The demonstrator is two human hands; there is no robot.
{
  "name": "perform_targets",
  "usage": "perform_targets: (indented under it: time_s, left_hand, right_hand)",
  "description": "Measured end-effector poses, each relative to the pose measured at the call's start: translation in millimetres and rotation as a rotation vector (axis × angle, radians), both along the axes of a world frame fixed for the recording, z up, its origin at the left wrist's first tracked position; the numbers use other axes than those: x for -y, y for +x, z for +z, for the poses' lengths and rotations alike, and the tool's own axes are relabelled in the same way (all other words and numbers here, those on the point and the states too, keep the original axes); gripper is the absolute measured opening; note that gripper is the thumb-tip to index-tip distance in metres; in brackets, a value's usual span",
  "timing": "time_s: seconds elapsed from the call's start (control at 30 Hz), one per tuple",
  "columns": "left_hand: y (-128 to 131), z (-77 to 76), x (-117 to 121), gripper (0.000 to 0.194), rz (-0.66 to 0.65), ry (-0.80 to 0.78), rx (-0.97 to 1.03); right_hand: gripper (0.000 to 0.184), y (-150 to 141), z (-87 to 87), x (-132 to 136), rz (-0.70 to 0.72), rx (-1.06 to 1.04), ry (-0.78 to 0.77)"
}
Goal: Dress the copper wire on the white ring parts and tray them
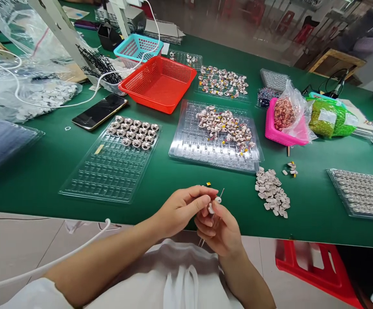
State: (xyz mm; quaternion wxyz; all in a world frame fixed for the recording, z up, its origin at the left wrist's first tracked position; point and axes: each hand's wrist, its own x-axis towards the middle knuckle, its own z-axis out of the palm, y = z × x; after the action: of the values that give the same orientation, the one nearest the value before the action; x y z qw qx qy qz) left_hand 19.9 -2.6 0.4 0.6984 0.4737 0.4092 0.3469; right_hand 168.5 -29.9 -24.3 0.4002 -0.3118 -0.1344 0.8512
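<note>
Close together at the table's front edge, my left hand [181, 210] and my right hand [225, 229] both have bent fingers. Between their fingertips is a small white rounded part [217, 200], partly covered by the fingers. My left hand pinches at it from the left. My right hand curls around its lower side. A thin metal tool [222, 193] sticks up past my right fingers, and two slim metal ends show below that hand; its kind is hidden. Just beyond my left fingertips is a small yellow-and-black piece [208, 184]; I cannot tell whether it is attached to the part.
A clear tray [105, 180] holds silvery-white shells [134, 132]. Stacked trays [186, 146] carry loose small assemblies [226, 124]. White caps [271, 191] lie piled right. Around them are a phone [99, 112], red basket [159, 86], pink basket [283, 134] and filled tray [363, 193].
</note>
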Motion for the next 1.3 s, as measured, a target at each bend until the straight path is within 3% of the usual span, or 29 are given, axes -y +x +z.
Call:
perform_targets:
  time_s: [0.13,0.23,0.43,0.63,0.8,0.93,1.1,1.3]
  left_hand:
    - [-8,2.0,-9,0.029,-0.066,-0.063,0.049]
    - [-13,3.6,-9,0.021,-0.105,-0.004,0.009]
    - [-15,1.6,-4,0.011,-0.026,0.449,-0.172]
    - [-15,-3.2,-1,0.019,0.023,0.749,-0.146]
    - [-14,-2.7,1,0.020,0.031,0.730,-0.148]
    - [-13,-4.3,5,0.014,0.100,0.596,-0.133]
    - [-12,-7.3,11,0.014,0.088,0.411,-0.012]
    - [-8,-9.5,19,0.022,0.104,0.466,0.040]
  right_hand:
    - [0.033,6,-4.2,2,0.100,0.050,0.046]
    - [0.034,12,-5.4,2,0.134,0.174,0.138]
    - [0.028,21,9.6,4,0.094,0.764,0.618]
    - [0.016,15,12.8,9,-0.136,1.123,0.948]
    - [0.040,18,1.9,11,-0.162,1.207,1.189]
    - [0.051,21,0.3,10,-0.179,1.162,1.284]
    - [0.044,18,2.3,12,-0.285,1.140,1.247]
    - [0.026,12,2.3,13,-0.381,1.145,1.166]
